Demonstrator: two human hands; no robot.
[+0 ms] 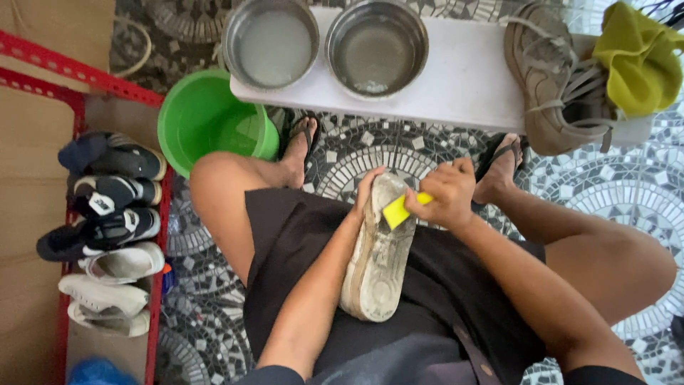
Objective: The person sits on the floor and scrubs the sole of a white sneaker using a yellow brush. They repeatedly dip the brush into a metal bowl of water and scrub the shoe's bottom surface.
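The worn white sneaker with a dirty rubber sole (376,249) lies sole-up along the person's lap, toe pointing away from the body, resting on the dark shorts (299,257). This orientation presents the whole sole to the hands.

The left hand (369,189) is at the toe end of the sneaker, its fingers curled around the edge; this grip appears to steady the shoe against the lap. The right hand (443,194) is closed, its fingers pinching a small yellow rectangular sponge (399,209), which is pressed against the sole near the toe.

Ahead of the knees stands a low white desk (463,78). It carries two round steel bowls: the left bowl (271,43) holds cloudy liquid; the right bowl (376,46) holds a shallow, clearer layer. Both are within arm's reach of the lap. At the desk's right end rests one beige laced sneaker (545,85), lying on its side, with one crumpled yellow-green cloth (641,57) beside it.

One green plastic bucket (210,121) stands on the mosaic tile floor (627,185), just beside the desk's left end. A red metal rack (43,60) at the far left holds about six shoes in a row: three dark, three white. The person's two feet, in dark sandals, rest on the floor under the desk's edge.
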